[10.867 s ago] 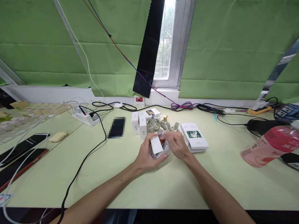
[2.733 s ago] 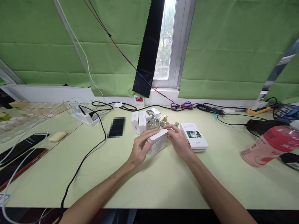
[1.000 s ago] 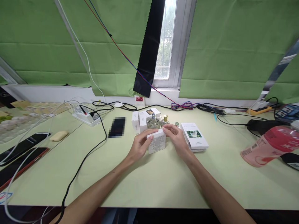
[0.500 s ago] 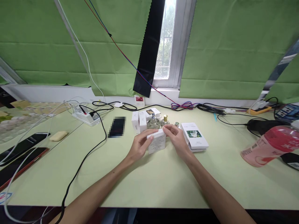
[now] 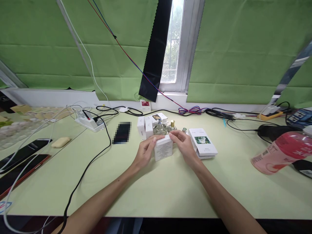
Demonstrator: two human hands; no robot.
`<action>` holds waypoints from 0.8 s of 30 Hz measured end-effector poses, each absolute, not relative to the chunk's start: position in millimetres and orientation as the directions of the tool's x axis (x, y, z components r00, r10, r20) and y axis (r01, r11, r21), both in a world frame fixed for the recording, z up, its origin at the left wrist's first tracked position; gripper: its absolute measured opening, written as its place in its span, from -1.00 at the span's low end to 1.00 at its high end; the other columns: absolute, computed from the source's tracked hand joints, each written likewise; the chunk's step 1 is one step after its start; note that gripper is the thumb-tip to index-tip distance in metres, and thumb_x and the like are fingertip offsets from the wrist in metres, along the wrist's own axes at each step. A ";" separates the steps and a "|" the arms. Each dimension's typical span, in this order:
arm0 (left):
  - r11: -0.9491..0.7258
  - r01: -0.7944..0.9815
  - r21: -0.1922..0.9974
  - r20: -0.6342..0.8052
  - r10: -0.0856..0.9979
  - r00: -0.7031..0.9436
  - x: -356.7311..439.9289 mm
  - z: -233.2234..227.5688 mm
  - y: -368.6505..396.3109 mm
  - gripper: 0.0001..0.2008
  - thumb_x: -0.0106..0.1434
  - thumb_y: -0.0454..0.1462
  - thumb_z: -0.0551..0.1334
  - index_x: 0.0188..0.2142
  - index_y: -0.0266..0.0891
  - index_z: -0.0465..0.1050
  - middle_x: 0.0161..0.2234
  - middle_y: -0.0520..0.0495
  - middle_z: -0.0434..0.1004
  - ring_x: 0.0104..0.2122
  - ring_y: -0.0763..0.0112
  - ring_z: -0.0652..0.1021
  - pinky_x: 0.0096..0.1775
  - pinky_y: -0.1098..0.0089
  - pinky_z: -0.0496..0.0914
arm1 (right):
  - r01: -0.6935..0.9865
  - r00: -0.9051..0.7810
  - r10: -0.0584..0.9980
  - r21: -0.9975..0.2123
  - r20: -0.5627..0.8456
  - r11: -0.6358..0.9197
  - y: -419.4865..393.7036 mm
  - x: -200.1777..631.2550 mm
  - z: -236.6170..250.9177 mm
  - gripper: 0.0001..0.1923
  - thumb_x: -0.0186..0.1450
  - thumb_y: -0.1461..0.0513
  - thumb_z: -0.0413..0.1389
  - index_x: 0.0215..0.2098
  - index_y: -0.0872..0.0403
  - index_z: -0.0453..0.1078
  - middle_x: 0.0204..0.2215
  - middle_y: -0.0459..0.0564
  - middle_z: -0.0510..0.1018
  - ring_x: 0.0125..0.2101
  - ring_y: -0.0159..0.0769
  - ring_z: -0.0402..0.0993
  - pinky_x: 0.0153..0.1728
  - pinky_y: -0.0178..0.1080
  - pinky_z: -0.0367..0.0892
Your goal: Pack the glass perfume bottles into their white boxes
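Observation:
A small white box (image 5: 163,150) with fine print on its facing side stands upright on the table in front of me. My left hand (image 5: 144,152) grips it at the upper left, with the thumb by the top edge. The fingers of my right hand (image 5: 184,145) pinch its top right corner. Right behind the box are a glass perfume bottle (image 5: 160,129) with a silver top and another perfume bottle (image 5: 173,124) with a gold cap, both partly hidden. Some white cartons (image 5: 149,127) stand to their left. A flat white carton with a flower picture (image 5: 203,143) lies right of my right hand.
A pink drink bottle (image 5: 280,154) lies tilted at the right. On the left are a power strip (image 5: 90,123), two phones, a cream-coloured case (image 5: 60,142) and a black cable (image 5: 84,174). Coiled cables (image 5: 218,112) run along the wall.
My left thumb has shifted from the box's printed face up to its top edge, uncovering more of the print. The box and my right hand have stayed almost in place.

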State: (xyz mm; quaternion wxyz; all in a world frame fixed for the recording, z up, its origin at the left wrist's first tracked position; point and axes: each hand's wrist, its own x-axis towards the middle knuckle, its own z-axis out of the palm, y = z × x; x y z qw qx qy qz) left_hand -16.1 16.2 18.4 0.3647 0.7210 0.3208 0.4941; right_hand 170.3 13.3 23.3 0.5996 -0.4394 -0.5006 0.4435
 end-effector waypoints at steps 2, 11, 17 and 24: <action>-0.524 0.103 0.846 0.475 0.826 0.302 -15.3 18.3 16.0 -0.55 0.49 -0.03 0.05 0.02 -0.19 0.62 0.08 -0.17 0.60 0.08 0.13 0.55 0.07 0.23 0.40 | -0.092 0.102 0.972 -0.971 0.209 0.219 13.2 170.6 23.5 -0.73 0.17 0.02 0.30 -0.30 0.03 0.55 -0.29 -0.05 0.62 -0.19 -0.20 0.51 -0.17 -0.21 0.38; -0.529 0.102 0.842 0.480 0.823 0.303 -15.7 18.8 16.2 -0.59 0.47 -0.06 0.08 0.00 -0.19 0.63 0.09 -0.19 0.59 0.09 0.14 0.55 0.09 0.24 0.39 | -0.084 0.089 0.973 -0.972 0.211 0.219 12.0 170.9 24.0 -0.74 0.18 0.03 0.29 -0.30 0.02 0.55 -0.29 -0.05 0.61 -0.20 -0.21 0.50 -0.18 -0.22 0.37; -0.538 0.118 0.834 0.486 0.819 0.305 -16.1 20.3 16.4 -0.59 0.46 -0.05 0.10 -0.01 -0.21 0.63 0.08 -0.21 0.60 0.09 0.15 0.56 0.09 0.28 0.39 | -0.095 0.085 0.975 -0.972 0.207 0.215 12.5 171.1 23.7 -0.75 0.17 0.04 0.30 -0.31 0.02 0.55 -0.29 -0.05 0.61 -0.19 -0.20 0.50 -0.16 -0.21 0.37; -0.483 0.144 0.864 0.440 0.862 0.251 -14.8 22.1 13.6 -0.58 0.42 -0.02 0.14 -0.02 -0.24 0.61 0.06 -0.22 0.62 0.05 0.13 0.58 0.00 0.28 0.47 | -0.102 0.078 0.975 -0.972 0.206 0.214 12.0 171.0 23.7 -0.77 0.17 0.05 0.30 -0.31 0.03 0.55 -0.29 -0.06 0.61 -0.19 -0.21 0.51 -0.16 -0.22 0.38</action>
